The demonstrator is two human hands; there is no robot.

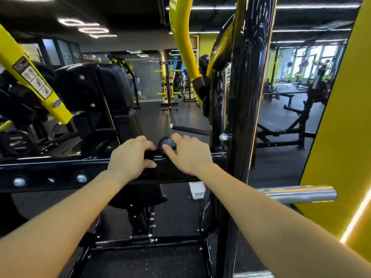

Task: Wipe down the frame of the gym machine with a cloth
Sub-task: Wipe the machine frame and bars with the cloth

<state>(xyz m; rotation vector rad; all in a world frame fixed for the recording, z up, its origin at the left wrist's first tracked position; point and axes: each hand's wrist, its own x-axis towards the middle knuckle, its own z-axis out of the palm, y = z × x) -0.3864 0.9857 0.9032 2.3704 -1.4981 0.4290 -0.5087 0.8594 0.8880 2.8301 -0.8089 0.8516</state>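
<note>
Two bare forearms reach forward over the machine. Left hand curls its fingers and thumb around the black horizontal frame bar. Right hand lies just beside it on the same bar, fingers bent over a purple cloth that peeks out under the palm, its fingertips touching a round black knob. A chrome peg juts out at right.

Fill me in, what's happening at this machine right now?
A person is cleaning a black gym machine. The left hand grips the horizontal frame bar. The right hand presses a purple cloth, mostly hidden under the palm, against the same bar beside a round black knob.
</note>
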